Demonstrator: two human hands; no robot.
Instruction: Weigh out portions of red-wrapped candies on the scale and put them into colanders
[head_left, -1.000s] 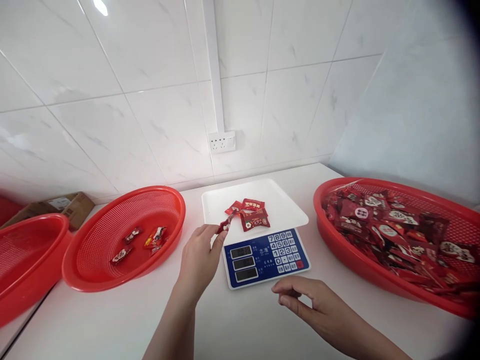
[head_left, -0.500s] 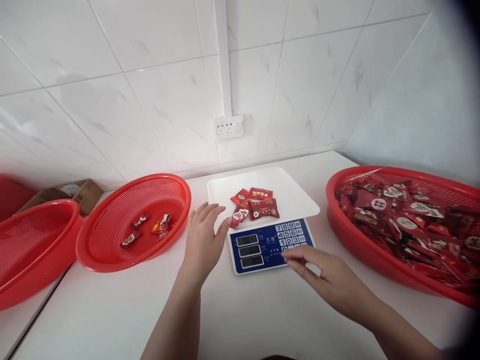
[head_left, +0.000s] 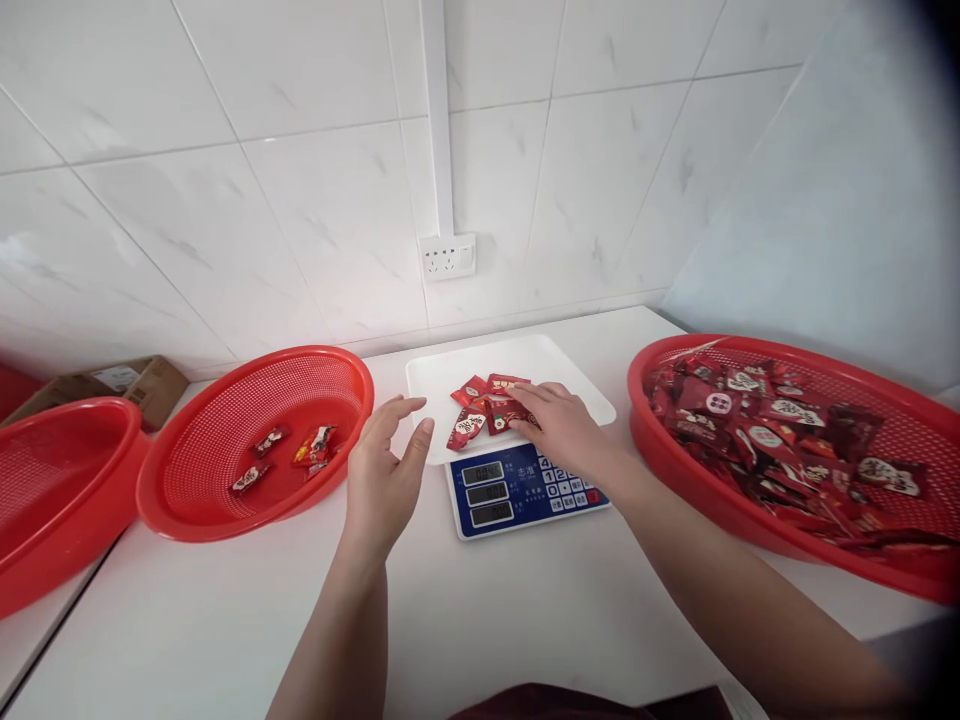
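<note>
Several red wrapped packets (head_left: 469, 425) lie on the white tray (head_left: 442, 365) of a scale with a blue keypad panel (head_left: 529, 492). My right hand (head_left: 555, 425) reaches over the tray's right side, its fingertips at the packets, thumb and fingers apart. Part of the packets is hidden behind it. To the left of the tray, my left hand (head_left: 390, 470) is raised with fingers curved and spread, holding nothing.
A red basket (head_left: 255, 530) with several packets stands left, another red basket (head_left: 67, 480) beyond it. On the right, a large red basket (head_left: 757, 540) is full of packets. Behind are a cardboard box (head_left: 159, 390) and a wall socket (head_left: 448, 257).
My right hand has moved from the keypad's lower right up to the packets on the tray, and its fingers have opened. My left hand has drawn slightly away from the tray.
</note>
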